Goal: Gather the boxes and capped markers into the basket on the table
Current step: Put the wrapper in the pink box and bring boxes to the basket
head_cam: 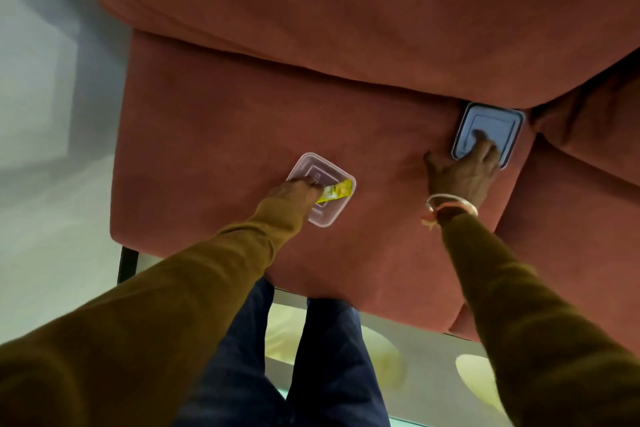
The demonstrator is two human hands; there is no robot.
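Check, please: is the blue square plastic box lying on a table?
No, the blue square plastic box lies on the red fabric sofa cushion, under the right hand.

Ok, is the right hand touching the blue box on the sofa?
Touching. The head view shows the right hand with fingers lying on the blue box lid, thumb spread onto the sofa cushion beside it.

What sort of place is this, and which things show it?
Probably a living room or lounge: a rust-red upholstered sofa on a dark leg over a pale floor.
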